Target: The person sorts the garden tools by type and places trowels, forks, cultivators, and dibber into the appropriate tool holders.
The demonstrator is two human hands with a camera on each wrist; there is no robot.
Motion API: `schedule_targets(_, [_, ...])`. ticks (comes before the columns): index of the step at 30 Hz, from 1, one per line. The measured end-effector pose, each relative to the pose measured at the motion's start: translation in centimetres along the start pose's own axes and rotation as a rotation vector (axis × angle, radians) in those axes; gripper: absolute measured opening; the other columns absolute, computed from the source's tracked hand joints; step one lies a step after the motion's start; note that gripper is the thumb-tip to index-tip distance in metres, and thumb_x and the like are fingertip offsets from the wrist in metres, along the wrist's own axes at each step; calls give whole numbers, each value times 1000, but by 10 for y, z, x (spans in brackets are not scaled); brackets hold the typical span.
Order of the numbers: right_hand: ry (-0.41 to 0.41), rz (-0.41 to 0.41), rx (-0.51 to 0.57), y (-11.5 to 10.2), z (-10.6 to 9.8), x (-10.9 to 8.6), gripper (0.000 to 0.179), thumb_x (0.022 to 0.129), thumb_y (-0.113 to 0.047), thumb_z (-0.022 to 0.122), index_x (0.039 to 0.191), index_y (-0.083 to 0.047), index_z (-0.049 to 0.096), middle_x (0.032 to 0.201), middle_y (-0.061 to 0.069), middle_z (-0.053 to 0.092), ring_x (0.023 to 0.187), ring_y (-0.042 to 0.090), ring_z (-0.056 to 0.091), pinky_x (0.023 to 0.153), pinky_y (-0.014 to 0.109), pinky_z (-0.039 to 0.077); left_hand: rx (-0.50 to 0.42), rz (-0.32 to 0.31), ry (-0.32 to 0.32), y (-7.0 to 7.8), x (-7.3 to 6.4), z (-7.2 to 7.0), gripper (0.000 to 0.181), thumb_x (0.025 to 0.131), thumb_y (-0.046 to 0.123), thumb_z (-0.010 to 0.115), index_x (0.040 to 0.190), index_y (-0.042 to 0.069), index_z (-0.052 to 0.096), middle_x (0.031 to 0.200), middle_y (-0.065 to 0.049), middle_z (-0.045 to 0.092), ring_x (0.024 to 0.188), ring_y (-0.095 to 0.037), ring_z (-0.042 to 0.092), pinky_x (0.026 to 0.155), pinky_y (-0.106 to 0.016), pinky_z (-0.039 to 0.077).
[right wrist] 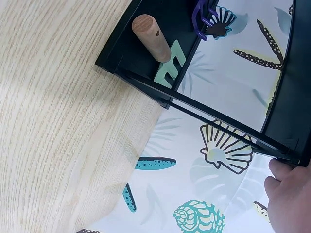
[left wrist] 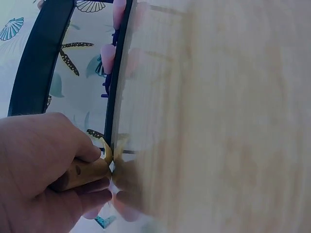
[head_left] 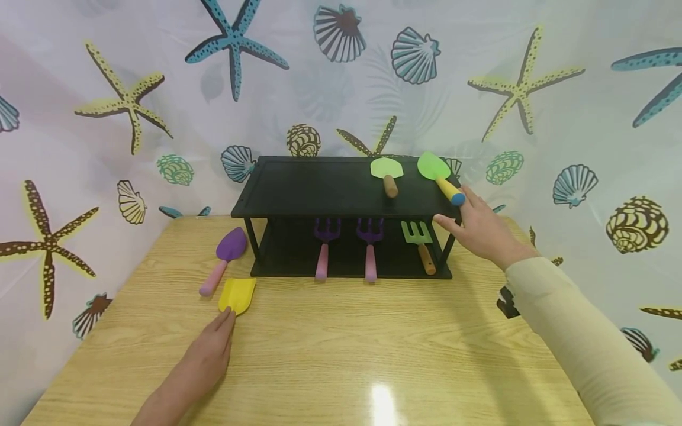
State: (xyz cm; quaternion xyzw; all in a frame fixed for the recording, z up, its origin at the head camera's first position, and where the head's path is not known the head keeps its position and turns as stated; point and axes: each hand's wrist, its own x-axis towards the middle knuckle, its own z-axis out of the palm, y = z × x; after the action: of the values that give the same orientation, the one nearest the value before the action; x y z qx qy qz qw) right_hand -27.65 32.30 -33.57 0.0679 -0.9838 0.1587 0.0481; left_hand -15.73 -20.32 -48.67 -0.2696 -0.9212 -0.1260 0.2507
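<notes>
In the head view my left hand is low over the table at the left, gripping a small yellow hand shovel. The left wrist view shows its wooden handle between thumb and fingers. My right hand is at the right end of the black shelf's upper board, thumb stretched out along the front corner. Its fingers lie beside the blue handle end of a green trowel; whether they touch it I cannot tell. In the right wrist view only part of the right hand shows.
A green shovel with a wooden handle also lies on top. Below are two purple forks with pink handles and a green fork. A purple trowel rests on the wooden table, left of the shelf.
</notes>
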Motion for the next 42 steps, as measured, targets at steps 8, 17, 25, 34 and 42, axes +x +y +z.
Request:
schedule_targets(8, [-2, -4, 5, 0, 0, 1, 105, 94, -72, 37, 156, 5, 2, 165, 26, 0, 148, 53, 13, 118, 67, 19, -111, -189, -117, 8, 10, -11, 33, 92, -9, 58, 123, -19, 57, 124, -38, 59, 112, -46, 64, 90, -46, 56])
schedule_targets(17, [-3, -2, 12, 1, 0, 1, 105, 94, -72, 37, 156, 4, 2, 165, 26, -1, 148, 53, 12, 118, 67, 19, -141, -231, -145, 6, 17, -16, 33, 94, -7, 55, 125, -19, 56, 128, -39, 56, 116, -49, 61, 93, -51, 54])
schedule_targets(25, [-10, 2, 2, 3, 1, 1, 105, 94, -73, 35, 157, 3, 0, 165, 25, -2, 149, 52, 12, 118, 67, 19, -138, -200, -99, -1, 29, -24, 33, 89, -12, 57, 121, -21, 57, 125, -40, 57, 114, -51, 61, 91, -52, 54])
schedule_targets(34, [-12, 5, -6, 3, 0, 1, 105, 94, -73, 35, 156, 4, 1, 165, 26, -1, 148, 52, 12, 117, 67, 19, -57, -52, 109, -15, 44, -24, 30, 77, -20, 61, 107, -18, 61, 111, -40, 64, 99, -53, 66, 80, -51, 58])
schedule_targets(42, [-11, 3, -1, 2, 1, 1, 105, 94, -74, 36, 157, 4, 1, 165, 25, -1, 148, 52, 13, 117, 67, 20, -88, -187, -47, -16, 60, -42, 34, 88, -14, 54, 120, -23, 55, 126, -42, 55, 114, -53, 59, 90, -53, 54])
